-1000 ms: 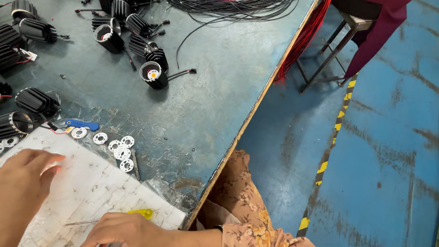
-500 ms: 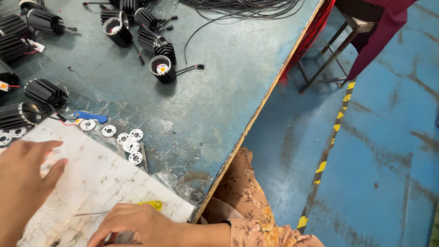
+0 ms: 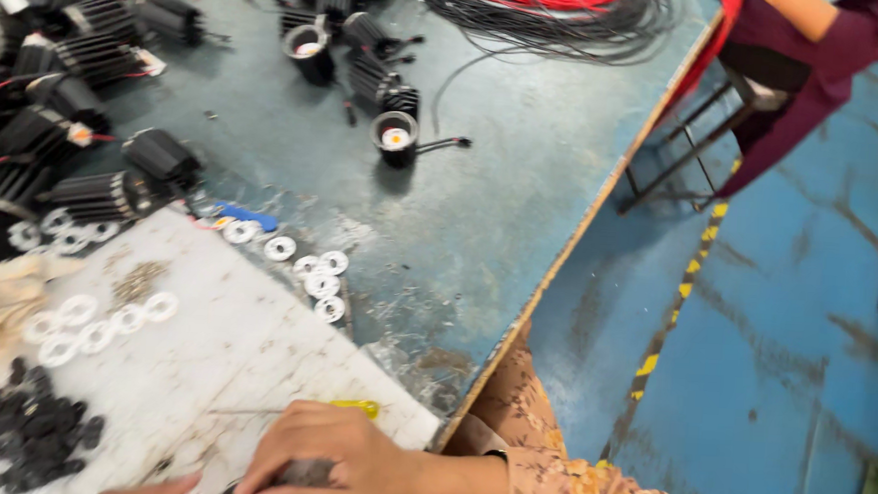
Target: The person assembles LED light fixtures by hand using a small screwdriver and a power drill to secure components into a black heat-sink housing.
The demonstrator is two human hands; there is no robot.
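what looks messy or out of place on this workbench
Nothing looks broken, but parts lie loose. White rings are scattered off the white board onto the worn green bench top, and black finned housings lie tipped on their sides with wires trailing. The right hand covers a dark part, hidden from view.

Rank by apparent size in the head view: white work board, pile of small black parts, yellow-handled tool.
1. White work board, by far the largest.
2. Pile of small black parts.
3. Yellow-handled tool, smallest, though the hand partly hides it.

The left hand [image 3: 151,487] is cut off by the bottom edge, its grasp hidden.
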